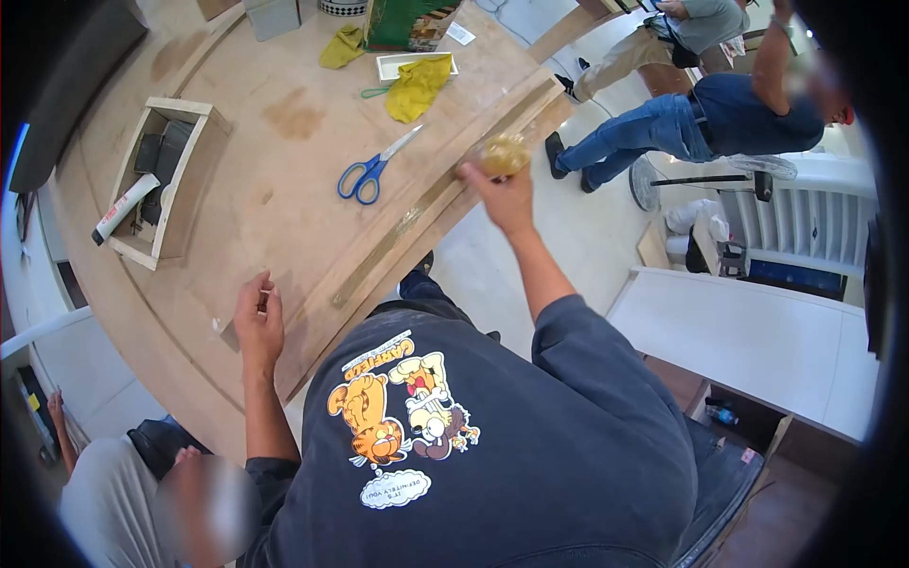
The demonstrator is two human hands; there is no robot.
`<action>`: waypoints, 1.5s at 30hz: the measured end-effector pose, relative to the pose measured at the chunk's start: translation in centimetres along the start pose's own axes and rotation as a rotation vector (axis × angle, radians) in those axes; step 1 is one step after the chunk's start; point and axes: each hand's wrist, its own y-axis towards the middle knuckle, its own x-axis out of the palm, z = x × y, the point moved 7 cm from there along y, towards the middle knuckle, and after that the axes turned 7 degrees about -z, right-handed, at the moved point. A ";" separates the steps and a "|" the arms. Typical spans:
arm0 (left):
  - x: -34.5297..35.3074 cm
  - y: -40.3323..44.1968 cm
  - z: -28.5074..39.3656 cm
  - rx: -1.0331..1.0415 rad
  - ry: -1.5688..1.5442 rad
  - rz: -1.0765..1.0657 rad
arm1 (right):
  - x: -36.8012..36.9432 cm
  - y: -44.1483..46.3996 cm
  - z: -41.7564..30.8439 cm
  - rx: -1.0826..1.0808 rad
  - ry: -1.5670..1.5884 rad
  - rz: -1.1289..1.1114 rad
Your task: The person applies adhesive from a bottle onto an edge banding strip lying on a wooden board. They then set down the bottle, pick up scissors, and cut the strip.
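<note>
In the head view, my right hand (508,201) grips a roll of clear yellowish packing tape (503,154) above the table's near edge. Below it, a shiny brownish strip (407,225) runs along the wooden edge piece, lying flat. My left hand (258,320) hovers over or rests on the wooden table (256,204), its fingers loosely curled with the thumb apart; nothing shows in it. Beside that hand lies a small pale block (225,328), partly hidden. Blue-handled scissors (365,178) lie between my hands, farther in on the tabletop, blades slightly apart.
A wooden box (194,185) with dark pieces and a white tube (126,208) stands at left. Yellow gloves (418,87), a white tray (388,66) and a green box (407,24) are at the back. People stand at right; another person is low at left.
</note>
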 end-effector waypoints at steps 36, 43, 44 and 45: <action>3.5 2.8 3.8 -0.083 0.132 0.028 | -8.2 9.3 1.8 0.029 0.003 0.053; 4.4 3.4 4.0 -0.075 0.158 0.015 | -2.2 3.8 -2.6 -0.112 -0.030 -0.157; 4.4 3.5 3.9 -0.077 0.156 0.015 | -3.2 5.3 -2.2 -0.068 -0.025 -0.137; 4.4 3.5 3.8 -0.080 0.153 0.018 | -4.3 7.2 -1.6 -0.026 -0.020 -0.119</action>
